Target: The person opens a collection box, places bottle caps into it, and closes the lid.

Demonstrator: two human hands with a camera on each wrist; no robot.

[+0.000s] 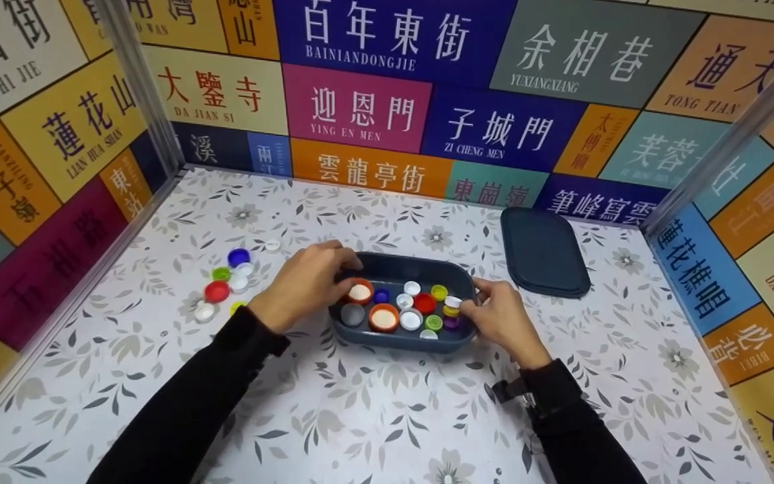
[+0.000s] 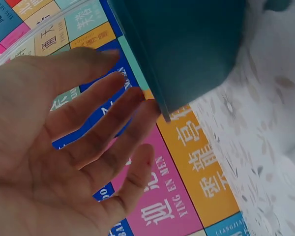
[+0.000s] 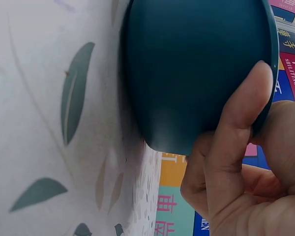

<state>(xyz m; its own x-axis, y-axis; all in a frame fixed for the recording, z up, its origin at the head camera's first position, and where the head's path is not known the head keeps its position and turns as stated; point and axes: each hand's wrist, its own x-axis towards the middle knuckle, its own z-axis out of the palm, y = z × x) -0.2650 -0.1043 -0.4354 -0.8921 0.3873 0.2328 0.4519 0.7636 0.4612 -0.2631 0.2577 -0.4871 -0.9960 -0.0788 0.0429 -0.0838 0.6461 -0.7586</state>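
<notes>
A dark blue-green plastic box stands on the table, its rounded rim facing up. Inside lie many bottle caps: orange ones with pale insides, a red cap, green, white, blue and yellow ones. My left hand reaches over the box's left end, fingertips dipping past the rim; in the left wrist view its fingers are loosely extended beside the wall, with nothing held. At the opposite end my right hand grips the box by its rim, one digit lying along the outer wall.
Left of the box, loose caps lie on the floral tabletop: a blue cap, a green cap, a red cap and several white ones. A dark flat lid lies at the back right. Sign-covered panels enclose the table.
</notes>
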